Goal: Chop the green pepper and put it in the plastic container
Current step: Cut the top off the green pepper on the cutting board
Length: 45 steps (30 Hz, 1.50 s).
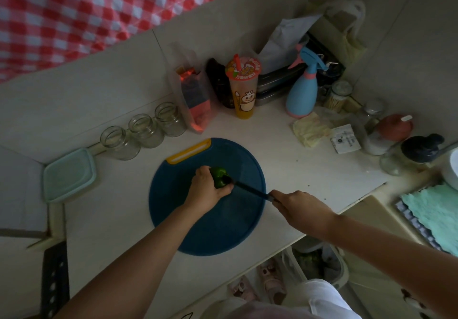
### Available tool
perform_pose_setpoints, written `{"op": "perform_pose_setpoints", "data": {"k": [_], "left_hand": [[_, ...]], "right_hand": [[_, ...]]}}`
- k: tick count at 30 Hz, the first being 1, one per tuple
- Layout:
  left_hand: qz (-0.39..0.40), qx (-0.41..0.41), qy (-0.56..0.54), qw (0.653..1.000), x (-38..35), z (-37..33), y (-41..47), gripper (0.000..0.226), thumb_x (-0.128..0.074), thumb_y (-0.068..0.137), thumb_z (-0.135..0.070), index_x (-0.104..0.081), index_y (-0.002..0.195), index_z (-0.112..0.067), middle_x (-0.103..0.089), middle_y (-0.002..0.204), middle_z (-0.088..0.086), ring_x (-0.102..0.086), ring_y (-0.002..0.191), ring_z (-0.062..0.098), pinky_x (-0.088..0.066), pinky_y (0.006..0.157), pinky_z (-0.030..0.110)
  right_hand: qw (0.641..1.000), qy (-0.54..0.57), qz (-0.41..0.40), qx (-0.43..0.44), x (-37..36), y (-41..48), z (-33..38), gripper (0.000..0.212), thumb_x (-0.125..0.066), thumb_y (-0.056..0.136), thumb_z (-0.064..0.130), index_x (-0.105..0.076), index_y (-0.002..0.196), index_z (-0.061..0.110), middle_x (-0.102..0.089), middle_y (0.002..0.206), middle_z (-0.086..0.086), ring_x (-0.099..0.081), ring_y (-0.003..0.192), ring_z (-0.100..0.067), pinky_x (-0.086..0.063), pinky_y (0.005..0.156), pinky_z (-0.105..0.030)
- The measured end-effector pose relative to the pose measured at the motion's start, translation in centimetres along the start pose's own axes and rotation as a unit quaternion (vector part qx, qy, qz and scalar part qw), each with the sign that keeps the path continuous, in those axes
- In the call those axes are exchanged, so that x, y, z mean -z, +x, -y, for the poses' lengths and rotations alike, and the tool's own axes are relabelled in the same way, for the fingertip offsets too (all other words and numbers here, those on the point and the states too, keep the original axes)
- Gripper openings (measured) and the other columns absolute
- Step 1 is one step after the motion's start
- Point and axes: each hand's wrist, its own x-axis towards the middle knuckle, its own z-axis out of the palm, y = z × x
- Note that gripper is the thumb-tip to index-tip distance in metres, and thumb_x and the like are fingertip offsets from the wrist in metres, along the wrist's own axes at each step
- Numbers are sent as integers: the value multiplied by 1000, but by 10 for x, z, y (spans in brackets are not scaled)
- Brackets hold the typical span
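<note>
Gripping the glossy dark-green pepper (pixel 220 177), left hand (pixel 207 190) covers half.

Head-worn view, steeply down, near

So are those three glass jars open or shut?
Open. The three glass jars stand upright in a row, and their round mouths are bare, with no lids on them.

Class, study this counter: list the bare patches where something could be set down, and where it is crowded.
Bare counter lies left of the cutting board, between it and the plastic container. More lies right of the board, in front of the yellow cloth. The board's near half is free. The back corner around the cup and spray bottle is crowded.
</note>
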Motion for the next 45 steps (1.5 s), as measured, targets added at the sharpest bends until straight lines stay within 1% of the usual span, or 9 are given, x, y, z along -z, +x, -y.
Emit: {"op": "perform_pose_setpoints", "data": {"k": [4,7,10,13,20,23,28,37,45], "left_hand": [[-5,7,38,999,-3,-4,1,70,-75,73,-40,-40,121,-3,-44,121,12,-43,112,25,-37,89,28],[-4,10,31,999,-2,-4,1,68,-75,73,-37,-41,121,-3,-44,120,11,-43,113,25,-36,90,28],[6,14,37,999,0,-4,2,66,-73,76,-36,-40,122,-3,-43,121,12,-43,113,25,-37,90,29],[8,13,52,999,1,-6,3,64,-71,77,-36,-40,121,-1,-43,121,13,-44,112,27,-37,90,31],[-27,35,54,998,-7,-9,2,66,-73,75,-31,-40,122,1,-43,123,16,-43,113,28,-39,91,33],[-45,44,54,997,-9,-10,2,66,-72,74,-31,-41,121,2,-45,122,17,-45,111,29,-40,90,35],[-71,69,62,993,-14,-14,1,69,-72,75,-36,-40,121,3,-45,122,19,-47,110,32,-45,87,39],[-102,122,91,983,-22,-26,-2,74,-69,76,-43,-36,125,2,-42,128,17,-44,115,31,-42,87,38],[-128,153,87,976,-28,-31,-5,75,-68,77,-45,-36,125,3,-42,127,18,-43,115,33,-43,87,42]], "right_hand": [[1000,9,-9,-9,-3,-2,1,34,-27,103,33,-42,133,23,-52,78,5,-50,63,-14,-45,62,-24],[998,69,-3,-8,-4,0,3,31,-31,103,31,-49,126,19,-51,78,7,-50,62,-12,-39,61,-21],[997,83,9,-6,-1,6,0,28,-34,103,29,-52,121,18,-50,74,8,-50,60,-11,-41,61,-21],[998,57,5,-15,-1,7,-1,30,-32,103,29,-50,124,18,-49,72,8,-46,56,-8,-41,60,-23],[997,50,1,-62,-23,1,12,33,-32,103,21,-41,134,21,-62,87,-1,-60,72,-19,-55,70,-30],[995,52,0,-79,-28,4,13,36,-34,100,16,-39,135,23,-64,88,-3,-63,74,-20,-57,70,-33],[994,51,2,-97,-29,9,14,40,-36,99,13,-36,137,23,-64,90,-4,-63,76,-22,-57,70,-35],[992,60,9,-112,-27,10,19,37,-35,99,12,-40,135,21,-64,91,-5,-63,79,-22,-57,72,-34],[991,76,-4,-112,-26,10,26,30,-33,100,13,-45,127,17,-54,80,-2,-56,70,-20,-48,61,-29]]}}
